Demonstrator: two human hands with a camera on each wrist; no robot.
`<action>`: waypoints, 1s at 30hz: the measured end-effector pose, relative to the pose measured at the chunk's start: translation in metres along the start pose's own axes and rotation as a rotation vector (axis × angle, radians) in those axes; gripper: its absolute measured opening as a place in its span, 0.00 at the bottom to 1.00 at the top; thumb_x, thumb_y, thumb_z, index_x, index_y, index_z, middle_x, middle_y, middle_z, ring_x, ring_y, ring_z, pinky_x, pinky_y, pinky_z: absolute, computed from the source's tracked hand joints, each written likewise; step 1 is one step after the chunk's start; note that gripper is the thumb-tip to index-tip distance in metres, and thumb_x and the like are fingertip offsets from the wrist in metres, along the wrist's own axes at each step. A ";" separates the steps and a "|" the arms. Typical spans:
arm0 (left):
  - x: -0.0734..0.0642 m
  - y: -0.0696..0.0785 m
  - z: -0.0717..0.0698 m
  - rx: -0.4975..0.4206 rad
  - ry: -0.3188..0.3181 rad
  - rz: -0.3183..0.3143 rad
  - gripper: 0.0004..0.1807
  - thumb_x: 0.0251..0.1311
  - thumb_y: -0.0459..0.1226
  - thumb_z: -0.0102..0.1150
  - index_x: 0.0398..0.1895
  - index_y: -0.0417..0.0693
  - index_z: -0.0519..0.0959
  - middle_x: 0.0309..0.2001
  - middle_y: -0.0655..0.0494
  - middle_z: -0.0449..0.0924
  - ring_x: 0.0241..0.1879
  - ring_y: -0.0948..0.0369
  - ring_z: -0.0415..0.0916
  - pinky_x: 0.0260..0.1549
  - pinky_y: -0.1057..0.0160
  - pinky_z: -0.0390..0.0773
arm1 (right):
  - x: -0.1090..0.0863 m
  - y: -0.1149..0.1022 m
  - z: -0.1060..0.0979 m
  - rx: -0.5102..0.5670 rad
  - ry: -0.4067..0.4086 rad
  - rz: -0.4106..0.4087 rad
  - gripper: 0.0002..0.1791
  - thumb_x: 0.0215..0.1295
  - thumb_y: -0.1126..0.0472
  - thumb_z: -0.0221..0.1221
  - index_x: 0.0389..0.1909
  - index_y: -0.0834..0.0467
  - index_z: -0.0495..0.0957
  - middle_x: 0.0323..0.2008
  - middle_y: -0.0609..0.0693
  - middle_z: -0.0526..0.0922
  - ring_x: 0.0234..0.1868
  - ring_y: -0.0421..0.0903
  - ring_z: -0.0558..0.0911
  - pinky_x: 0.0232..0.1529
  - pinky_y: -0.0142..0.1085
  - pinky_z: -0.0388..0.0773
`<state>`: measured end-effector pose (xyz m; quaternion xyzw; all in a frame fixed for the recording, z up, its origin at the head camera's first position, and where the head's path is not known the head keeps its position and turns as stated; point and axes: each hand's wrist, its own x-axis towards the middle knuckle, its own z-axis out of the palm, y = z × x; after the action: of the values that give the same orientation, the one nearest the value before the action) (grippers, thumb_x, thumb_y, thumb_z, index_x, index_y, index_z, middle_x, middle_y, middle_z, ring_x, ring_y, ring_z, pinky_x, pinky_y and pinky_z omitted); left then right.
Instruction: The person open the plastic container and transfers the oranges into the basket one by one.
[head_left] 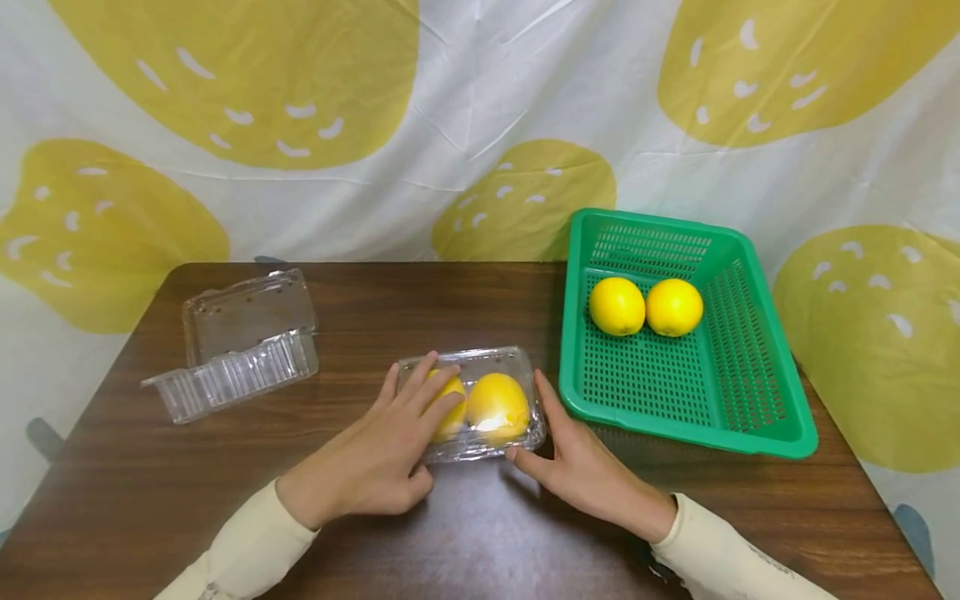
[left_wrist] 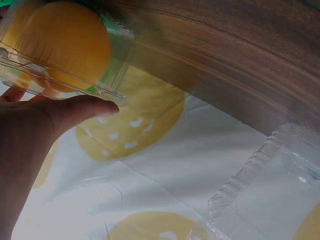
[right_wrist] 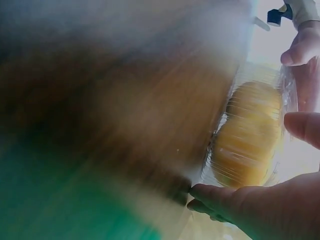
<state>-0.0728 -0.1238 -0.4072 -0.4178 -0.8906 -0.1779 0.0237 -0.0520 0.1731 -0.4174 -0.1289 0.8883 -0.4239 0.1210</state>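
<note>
A clear plastic clamshell box (head_left: 467, 450) lies on the table with its lid down over two round yellow-orange fruits, which look like oranges (head_left: 498, 407). My left hand (head_left: 382, 454) rests on the lid's left part with its fingers spread and straight, over the left fruit. At the box's right end my right hand (head_left: 592, 475) touches the side with straight fingers, its thumb by the front corner. The right wrist view shows the box (right_wrist: 247, 130) from the side, beside the right hand (right_wrist: 270, 205). In the left wrist view the left thumb (left_wrist: 82, 110) lies along the lid rim.
To the left stands a second clamshell box (head_left: 251, 350), opened, with nothing inside. A green plastic basket (head_left: 776, 367) at the right holds two more such fruits (head_left: 647, 307), side by side. Behind the brown wooden table (head_left: 420, 558) hangs a patterned cloth (head_left: 322, 212).
</note>
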 end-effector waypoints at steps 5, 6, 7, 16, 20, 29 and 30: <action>-0.001 0.001 0.001 -0.015 0.005 0.016 0.47 0.47 0.33 0.65 0.78 0.43 0.68 0.87 0.43 0.54 0.88 0.37 0.41 0.76 0.19 0.48 | -0.003 0.001 0.001 0.015 0.004 0.005 0.65 0.70 0.47 0.73 0.91 0.58 0.38 0.87 0.63 0.51 0.82 0.58 0.65 0.80 0.60 0.65; -0.001 0.001 0.001 -0.020 0.006 0.019 0.47 0.47 0.33 0.65 0.79 0.42 0.68 0.87 0.43 0.54 0.88 0.37 0.40 0.76 0.20 0.48 | -0.004 0.001 0.002 0.024 0.007 0.007 0.65 0.70 0.47 0.74 0.91 0.58 0.38 0.87 0.63 0.52 0.82 0.58 0.65 0.80 0.61 0.64; -0.001 0.001 0.001 -0.023 0.005 0.020 0.47 0.48 0.33 0.65 0.79 0.42 0.68 0.87 0.43 0.53 0.88 0.37 0.40 0.77 0.20 0.48 | -0.005 0.000 0.002 0.033 0.010 0.010 0.65 0.70 0.47 0.74 0.91 0.58 0.38 0.87 0.63 0.52 0.82 0.58 0.65 0.80 0.61 0.64; -0.004 0.002 0.001 -0.038 0.006 0.004 0.47 0.56 0.39 0.72 0.81 0.43 0.67 0.89 0.43 0.51 0.88 0.38 0.36 0.79 0.22 0.46 | -0.010 -0.001 0.007 0.057 0.028 0.000 0.64 0.72 0.48 0.73 0.91 0.58 0.37 0.86 0.63 0.56 0.81 0.57 0.67 0.80 0.60 0.64; -0.002 0.007 0.001 -0.005 0.041 -0.015 0.43 0.63 0.45 0.73 0.80 0.45 0.69 0.87 0.42 0.55 0.88 0.36 0.40 0.77 0.20 0.47 | -0.012 -0.001 0.007 0.066 0.027 -0.004 0.64 0.72 0.48 0.73 0.91 0.55 0.36 0.87 0.61 0.55 0.82 0.55 0.66 0.80 0.60 0.64; 0.013 0.019 0.006 0.181 0.125 0.018 0.41 0.65 0.51 0.73 0.77 0.46 0.71 0.80 0.37 0.65 0.83 0.33 0.56 0.72 0.17 0.57 | -0.015 -0.003 0.010 0.141 0.045 0.032 0.60 0.74 0.51 0.71 0.91 0.58 0.40 0.87 0.61 0.53 0.80 0.61 0.70 0.78 0.59 0.67; 0.015 0.020 0.007 0.198 0.127 0.026 0.40 0.65 0.51 0.73 0.77 0.46 0.72 0.80 0.37 0.66 0.83 0.33 0.56 0.72 0.17 0.58 | -0.016 -0.003 0.011 0.159 0.053 0.037 0.59 0.74 0.52 0.71 0.91 0.59 0.41 0.87 0.62 0.54 0.79 0.62 0.71 0.78 0.59 0.69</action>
<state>-0.0665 -0.0987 -0.4045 -0.4127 -0.8951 -0.1150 0.1233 -0.0336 0.1687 -0.4196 -0.0912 0.8568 -0.4943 0.1151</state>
